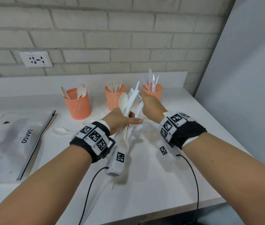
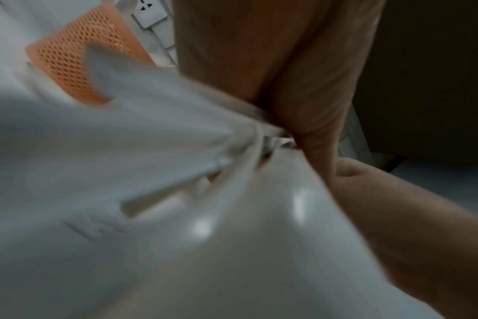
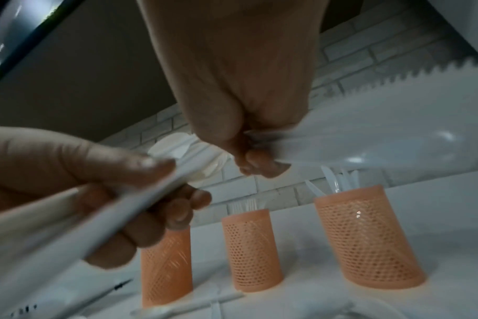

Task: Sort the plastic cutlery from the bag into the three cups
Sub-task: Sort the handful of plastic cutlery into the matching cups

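Note:
My left hand (image 1: pixel 128 118) grips a fanned bundle of white plastic cutlery (image 1: pixel 128 101) above the counter, a spoon bowl at its top. My right hand (image 1: pixel 144 99) reaches into the bundle from the right. In the right wrist view its fingertips (image 3: pixel 259 161) pinch a serrated white knife (image 3: pixel 368 129). Three orange mesh cups stand behind: the left cup (image 1: pixel 77 103) holds spoons, the middle cup (image 1: pixel 113 99) forks, the right cup (image 1: pixel 153 91) knives. The grey zip bag (image 1: pixel 15 143) lies flat at the left.
A loose white spoon (image 1: pixel 60 131) lies on the white counter (image 1: pixel 161 184) between the bag and my left wrist. A brick wall with a socket (image 1: pixel 36 60) runs behind the cups. The counter's edge falls away at the right and front. Cables trail from both wrists.

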`<action>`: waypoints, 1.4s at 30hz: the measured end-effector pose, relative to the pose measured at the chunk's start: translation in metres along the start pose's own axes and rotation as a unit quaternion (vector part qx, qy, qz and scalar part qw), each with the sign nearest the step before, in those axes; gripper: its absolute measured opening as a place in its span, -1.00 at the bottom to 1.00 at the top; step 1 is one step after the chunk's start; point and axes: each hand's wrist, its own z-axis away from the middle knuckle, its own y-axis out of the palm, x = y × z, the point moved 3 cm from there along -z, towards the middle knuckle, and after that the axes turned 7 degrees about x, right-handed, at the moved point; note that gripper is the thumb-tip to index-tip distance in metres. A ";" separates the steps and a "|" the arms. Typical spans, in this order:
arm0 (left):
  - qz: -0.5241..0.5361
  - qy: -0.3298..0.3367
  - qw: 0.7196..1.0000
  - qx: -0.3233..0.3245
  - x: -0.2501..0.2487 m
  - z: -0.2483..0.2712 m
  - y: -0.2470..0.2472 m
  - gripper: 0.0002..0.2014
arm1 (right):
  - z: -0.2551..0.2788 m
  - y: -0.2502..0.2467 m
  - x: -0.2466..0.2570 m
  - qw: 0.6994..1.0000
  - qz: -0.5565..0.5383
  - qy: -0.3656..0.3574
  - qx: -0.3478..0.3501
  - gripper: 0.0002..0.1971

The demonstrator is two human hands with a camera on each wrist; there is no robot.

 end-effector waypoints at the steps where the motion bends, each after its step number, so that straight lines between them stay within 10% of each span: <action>1: 0.004 -0.007 1.000 0.001 -0.001 -0.002 0.000 -0.75 | -0.003 -0.002 0.002 1.000 -0.018 0.003 -0.017 -0.67; 6: 0.050 0.034 0.997 -0.042 -0.003 -0.004 -0.003 -0.99 | -0.009 0.001 0.013 0.973 -0.225 0.005 -0.048 -0.66; 14: 0.250 0.055 0.967 -0.005 -0.010 -0.008 -0.014 -0.74 | -0.005 0.001 0.024 0.850 -0.525 -0.015 0.025 -0.84; 24: 0.321 0.058 0.945 0.013 -0.007 -0.017 -0.021 -0.72 | -0.012 0.006 0.020 0.828 -0.556 -0.029 0.070 -0.82; 29: 0.327 0.049 0.944 -0.021 -0.003 -0.022 -0.026 -0.78 | -0.016 0.007 0.014 0.899 -0.436 -0.018 0.044 -0.85; 42: 0.292 0.063 0.954 -0.019 -0.005 -0.034 -0.026 -0.76 | -0.027 0.009 0.008 0.881 -0.464 -0.029 0.088 -0.93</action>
